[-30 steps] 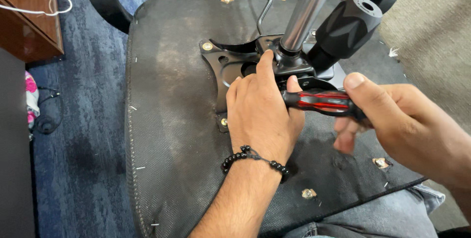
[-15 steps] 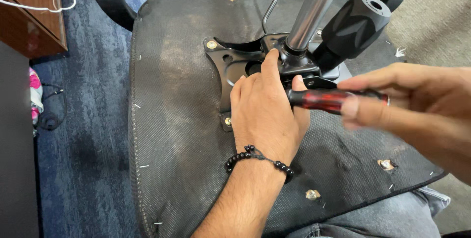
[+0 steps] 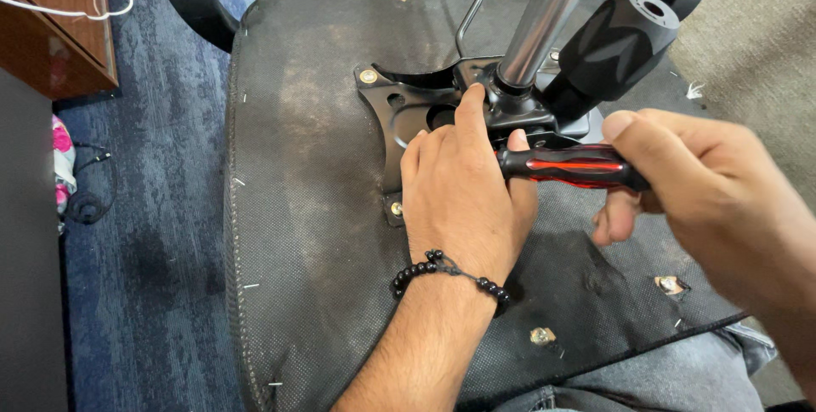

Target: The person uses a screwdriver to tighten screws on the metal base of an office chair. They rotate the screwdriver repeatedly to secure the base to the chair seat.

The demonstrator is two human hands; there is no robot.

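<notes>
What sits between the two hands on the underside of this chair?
In the head view, a red-and-black screwdriver handle spans the gap, gripped by the right hand and touching the left hand.

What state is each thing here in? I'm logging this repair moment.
Chair seat: upside down, underside dusty.
Metal plate: bolted to the seat.
Gas cylinder: standing up from the plate.
Screwdriver: level, gripped.
Right hand: closed around the screwdriver.
Left hand: resting on the plate.

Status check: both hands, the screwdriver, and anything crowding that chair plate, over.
Left hand flat on the black mounting plate, steadying. Right hand grips the red-and-black screwdriver; its tip is hidden behind the left hand. Chrome column and black lever knob crowd close above.
</notes>
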